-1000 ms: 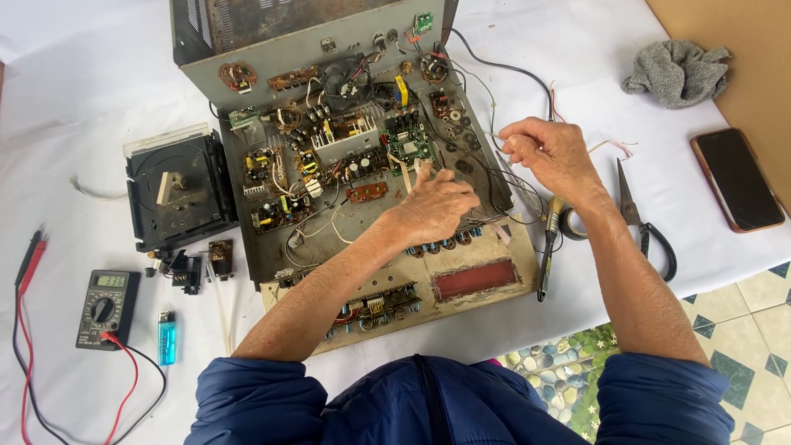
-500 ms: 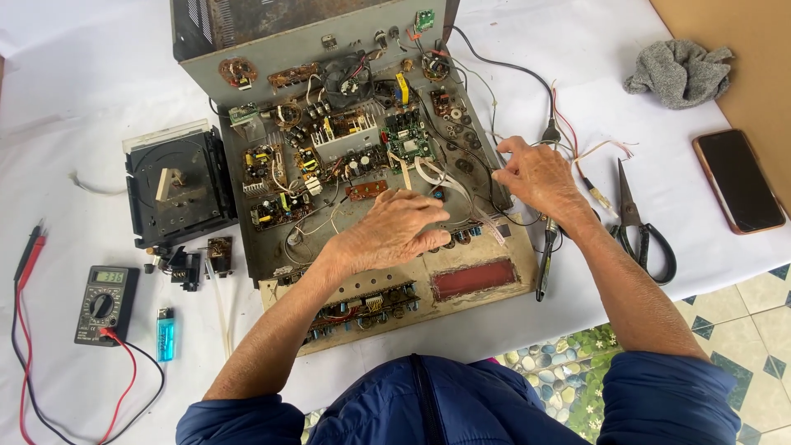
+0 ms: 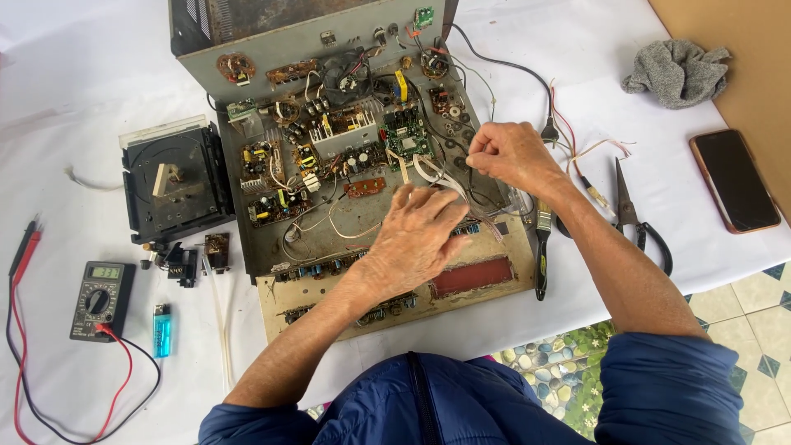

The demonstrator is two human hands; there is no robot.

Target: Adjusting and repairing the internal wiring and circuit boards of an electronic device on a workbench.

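White table: wires between fingers.

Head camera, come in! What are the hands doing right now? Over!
Left hand flat on the open chassis. Right hand pinching thin wires above the boards. Brush and scissors alongside, not blocking.

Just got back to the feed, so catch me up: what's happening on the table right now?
A person is working with bare hands on an opened electronics chassis full of circuit boards, set on a white-covered table. The left hand rests flat on the chassis's front part, over pale ribbon cables. The right hand is closed in a pinch above the chassis's right edge; what it grips is too thin to tell. A brush, scissors and a phone lie to the right, a multimeter and blue lighter to the left.
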